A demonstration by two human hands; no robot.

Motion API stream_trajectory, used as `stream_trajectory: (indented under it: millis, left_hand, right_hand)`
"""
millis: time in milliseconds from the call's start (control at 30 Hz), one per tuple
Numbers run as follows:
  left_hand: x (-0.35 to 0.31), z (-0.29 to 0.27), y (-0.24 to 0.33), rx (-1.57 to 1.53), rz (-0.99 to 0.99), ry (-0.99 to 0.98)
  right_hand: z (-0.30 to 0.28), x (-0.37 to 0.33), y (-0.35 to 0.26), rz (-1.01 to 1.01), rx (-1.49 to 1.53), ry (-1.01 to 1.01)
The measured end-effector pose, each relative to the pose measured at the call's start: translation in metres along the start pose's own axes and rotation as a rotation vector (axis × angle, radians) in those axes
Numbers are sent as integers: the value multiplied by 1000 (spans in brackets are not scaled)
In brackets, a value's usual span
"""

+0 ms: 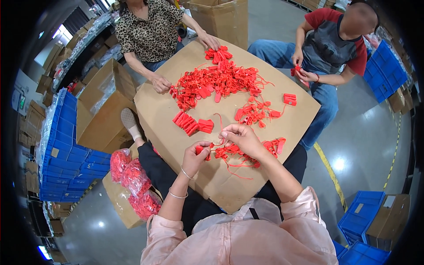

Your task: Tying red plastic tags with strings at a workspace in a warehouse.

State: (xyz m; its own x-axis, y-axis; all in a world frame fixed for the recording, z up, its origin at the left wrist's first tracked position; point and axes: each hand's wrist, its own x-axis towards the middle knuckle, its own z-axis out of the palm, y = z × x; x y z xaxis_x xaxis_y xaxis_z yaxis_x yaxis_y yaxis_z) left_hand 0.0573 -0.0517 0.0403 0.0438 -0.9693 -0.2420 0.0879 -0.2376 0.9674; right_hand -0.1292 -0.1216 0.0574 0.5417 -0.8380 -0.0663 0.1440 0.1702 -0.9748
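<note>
My left hand [196, 157] is closed round a small red piece [202, 152], mostly hidden by the fingers. Just to its right, my right hand [242, 139] pinches a thin red cord [221, 126], whose loose end curls up above the fingers. A near pile of red corded pieces [251, 158] lies under and beside my right hand. Beyond my hands, neat red bundles [185, 123] lie on the cardboard tabletop [163, 137]. A large tangled red heap [229, 79] spreads across the far side, with a smaller heap [254, 110] nearer on the right.
At the far left, one person's hands [160, 83] touch the large heap and a red stack. Another person's hands [300, 73] hold a small red piece at far right. Bagged red goods [134, 177] rest on a carton at left. Blue crates [70, 150] stand beyond.
</note>
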Motion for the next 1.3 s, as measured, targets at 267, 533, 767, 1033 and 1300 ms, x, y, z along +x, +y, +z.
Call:
stream_trajectory:
  millis: [267, 533, 767, 1033, 1300]
  left_hand:
    - [-5, -16, -44, -81, -185, 171]
    - [-9, -14, -55, -204, -163, 187]
    - [-7, -10, -33, -163, -61, 258]
    - [-6, 7, 41, -170, 153, 215]
    - [-17, 36, 89, -151, 258, 62]
  right_hand:
    - [-4, -20, 52, -255, -1135, 53]
    - [5, -26, 80, -342, -1226, 176]
    - [-26, -25, 43, 99, -247, 64]
    - [-30, -36, -19, 1, -358, 53]
    - [-4, -33, -46, -127, -464, 0]
